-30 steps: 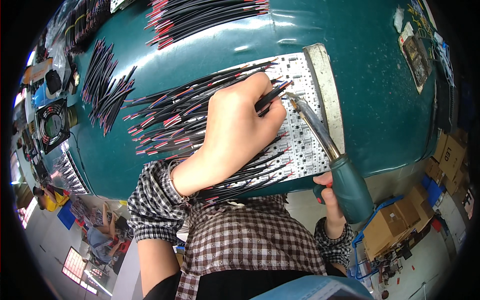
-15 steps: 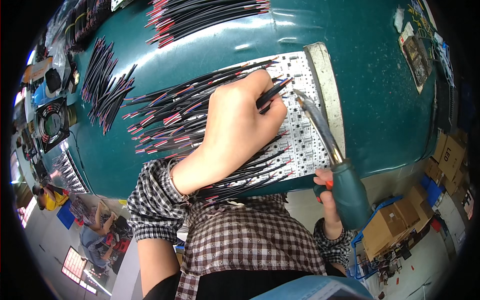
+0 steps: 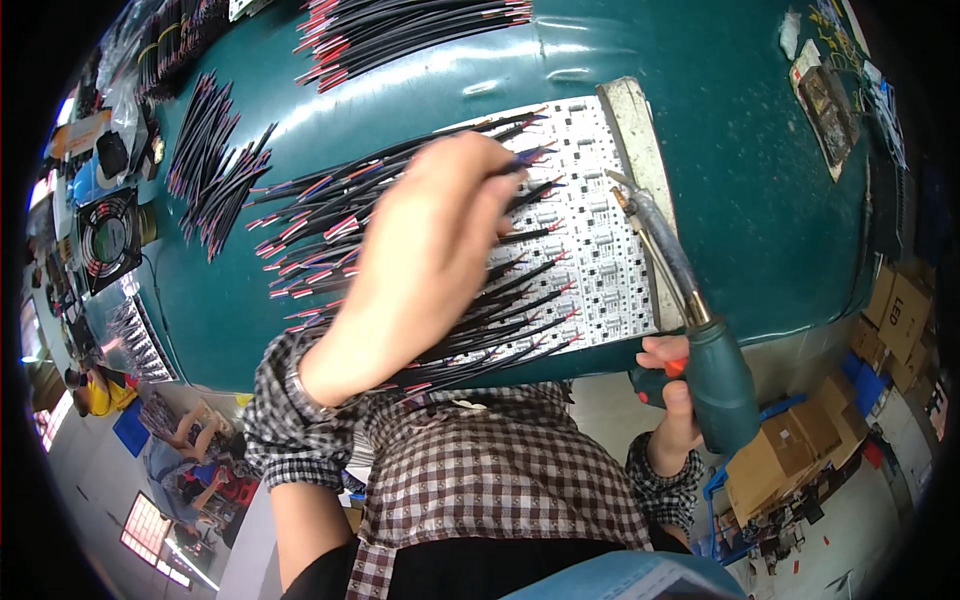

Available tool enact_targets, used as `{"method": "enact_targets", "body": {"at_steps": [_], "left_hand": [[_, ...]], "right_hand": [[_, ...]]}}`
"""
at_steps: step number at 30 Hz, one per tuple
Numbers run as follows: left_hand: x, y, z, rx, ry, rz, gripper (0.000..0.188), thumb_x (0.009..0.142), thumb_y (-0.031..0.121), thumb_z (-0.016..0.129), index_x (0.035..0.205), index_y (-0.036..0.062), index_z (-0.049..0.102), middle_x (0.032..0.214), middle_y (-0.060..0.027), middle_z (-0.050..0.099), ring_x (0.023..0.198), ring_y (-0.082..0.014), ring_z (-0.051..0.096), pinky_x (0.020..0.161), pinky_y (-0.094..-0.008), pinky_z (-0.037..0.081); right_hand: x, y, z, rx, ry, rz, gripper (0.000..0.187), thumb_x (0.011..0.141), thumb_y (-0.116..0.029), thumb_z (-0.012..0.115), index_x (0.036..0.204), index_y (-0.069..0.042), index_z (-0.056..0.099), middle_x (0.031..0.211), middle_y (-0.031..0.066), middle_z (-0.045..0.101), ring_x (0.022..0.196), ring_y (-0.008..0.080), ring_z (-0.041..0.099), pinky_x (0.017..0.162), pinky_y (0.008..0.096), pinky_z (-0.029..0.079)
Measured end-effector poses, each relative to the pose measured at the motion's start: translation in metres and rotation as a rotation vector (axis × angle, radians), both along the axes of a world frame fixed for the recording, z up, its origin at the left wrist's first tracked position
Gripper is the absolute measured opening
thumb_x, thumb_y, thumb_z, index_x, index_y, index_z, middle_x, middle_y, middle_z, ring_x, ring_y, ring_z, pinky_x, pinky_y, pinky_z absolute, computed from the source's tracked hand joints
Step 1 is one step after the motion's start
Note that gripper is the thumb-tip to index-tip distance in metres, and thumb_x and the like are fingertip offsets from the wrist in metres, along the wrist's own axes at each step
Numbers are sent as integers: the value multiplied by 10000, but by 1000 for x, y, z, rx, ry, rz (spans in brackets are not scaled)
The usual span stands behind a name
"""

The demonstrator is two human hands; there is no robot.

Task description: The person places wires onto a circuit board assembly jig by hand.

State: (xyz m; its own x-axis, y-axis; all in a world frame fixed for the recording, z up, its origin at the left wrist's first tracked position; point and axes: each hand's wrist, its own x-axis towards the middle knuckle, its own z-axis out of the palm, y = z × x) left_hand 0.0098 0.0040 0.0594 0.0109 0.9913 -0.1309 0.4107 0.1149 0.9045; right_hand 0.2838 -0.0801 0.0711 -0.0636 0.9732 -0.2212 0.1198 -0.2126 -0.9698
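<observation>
My right hand (image 3: 672, 385) grips a green-handled soldering gun (image 3: 722, 390) with a red trigger. Its long metal shaft reaches up and left, and the tip hangs at the right part of a white circuit board panel (image 3: 590, 130). Over the rows of black cables lying across that panel is my left hand (image 3: 425, 245), smeared by motion. Its fingertips are beside the end of a cable (image 3: 530, 158) with coloured cores; whether they hold it is unclear. More black cables (image 3: 530, 310) fan out under my left hand, their bare ends on the panel.
A pale worn strip (image 3: 640, 130) lies along the panel's right edge. Bundles of black cables (image 3: 420, 35) and loose cables (image 3: 215, 165) lie on the green table (image 3: 750, 200). A small fan (image 3: 108, 235) stands at the left. Cardboard boxes (image 3: 790, 450) are below right.
My left hand has drawn back left from the cable end it pinched before. The soldering gun has shifted slightly right, its tip farther from the cables.
</observation>
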Motion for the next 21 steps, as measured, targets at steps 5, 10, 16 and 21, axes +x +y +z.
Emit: {"method": "enact_targets", "body": {"at_steps": [5,10,16,21], "left_hand": [[-3,-22,61,258,218,82,221,902,-65,575,1082,-33,700,888,-62,615,733,-124,588,683,-262,463],[26,-19,-6,-39,23,67,101,836,14,715,903,-20,649,787,-1,649,718,-42,587,670,-208,486],[38,-15,-33,139,142,123,125,768,68,703,776,4,595,703,-151,617,645,-333,628,603,-403,500],[40,-16,-36,172,147,123,133,764,63,698,761,10,576,723,-154,617,658,-357,623,602,-425,498]], "right_hand": [[7,-5,-10,191,-130,-41,505,955,-343,612,1090,142,575,985,231,653,757,273,682,647,343,599],[6,-5,-5,288,-97,40,505,967,-334,595,1119,146,566,992,231,651,775,274,688,655,324,597],[6,-18,-4,184,-121,0,526,977,-348,594,1164,143,566,1020,237,660,799,256,690,699,306,590],[13,-24,-6,29,-44,3,572,875,-278,783,1260,86,568,1128,195,679,1018,256,690,829,355,588]]}}
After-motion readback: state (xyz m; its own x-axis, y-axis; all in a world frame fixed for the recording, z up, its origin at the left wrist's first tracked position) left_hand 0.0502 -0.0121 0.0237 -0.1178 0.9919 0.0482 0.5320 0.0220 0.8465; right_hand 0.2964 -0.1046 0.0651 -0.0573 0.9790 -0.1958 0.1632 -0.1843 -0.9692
